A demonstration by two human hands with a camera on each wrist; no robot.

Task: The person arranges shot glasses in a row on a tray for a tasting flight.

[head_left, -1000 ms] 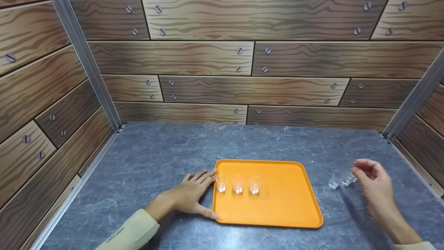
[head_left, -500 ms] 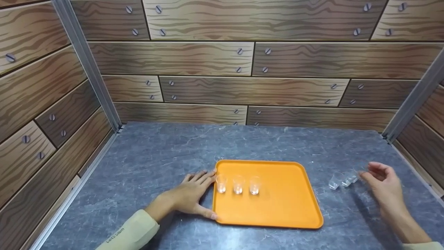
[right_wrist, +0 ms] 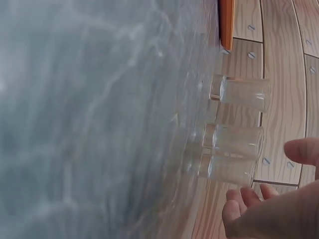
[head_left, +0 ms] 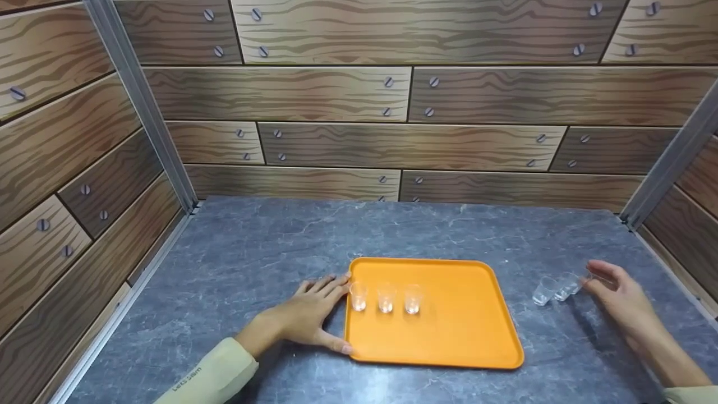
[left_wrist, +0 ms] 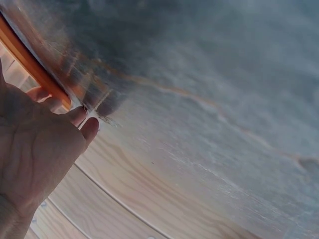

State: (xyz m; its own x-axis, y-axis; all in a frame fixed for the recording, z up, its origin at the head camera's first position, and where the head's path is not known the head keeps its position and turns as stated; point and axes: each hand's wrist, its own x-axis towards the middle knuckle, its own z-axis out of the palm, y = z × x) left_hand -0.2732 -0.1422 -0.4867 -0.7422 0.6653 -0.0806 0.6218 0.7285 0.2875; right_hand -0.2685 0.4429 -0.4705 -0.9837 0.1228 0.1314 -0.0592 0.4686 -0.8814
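An orange tray (head_left: 460, 331) lies on the grey stone-look table. Three small clear glasses (head_left: 385, 297) stand in a row on its left part. My left hand (head_left: 331, 308) lies flat on the table against the tray's left edge (left_wrist: 30, 64), thumb at the front corner, holding nothing. To the right of the tray, three more small clear glasses (head_left: 555, 289) stand close together on the table (right_wrist: 237, 142). My right hand (head_left: 597, 278) hovers just right of them, fingers (right_wrist: 244, 199) relaxed and close to the nearest glass (right_wrist: 229, 170). It grips nothing.
Wood-patterned walls (head_left: 392, 112) with metal corner posts (head_left: 140, 106) close the table at the back, left and right. Bare table surface (head_left: 269, 247) lies behind and left of the tray.
My right hand has dropped from a raised spot to table height beside the loose glasses. Left hand, tray and all glasses have stayed put.
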